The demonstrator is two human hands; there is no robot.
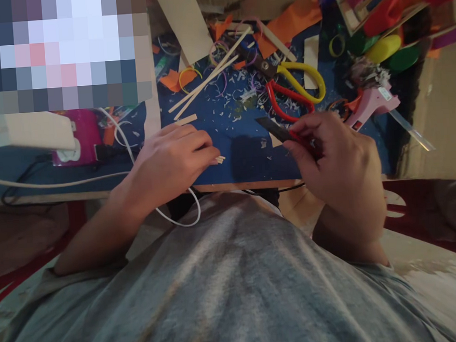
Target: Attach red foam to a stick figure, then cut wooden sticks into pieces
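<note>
My left hand [184, 156] is closed around a few thin wooden sticks [220, 160], whose pale ends poke out past the fingertips just above the blue tabletop. In my right hand [328, 158] is a utility knife [274, 128] with a red handle, its dark blade pointing up and left. The blade is apart from the sticks. Two longer wooden sticks [210, 81] lie crossed beyond my left hand, with a short flat stick piece [186, 120] near its knuckles. Scissors [288, 83] with one red and one yellow handle lie just beyond the knife.
White and orange paper scraps cover the blue table [225, 134]. A pink glue gun [371, 101] lies at right, below a rack of coloured objects [389, 19]. At left stand a white charger [30, 132] and magenta power socket [79, 134]; a white cable [76, 181] runs beneath my left wrist.
</note>
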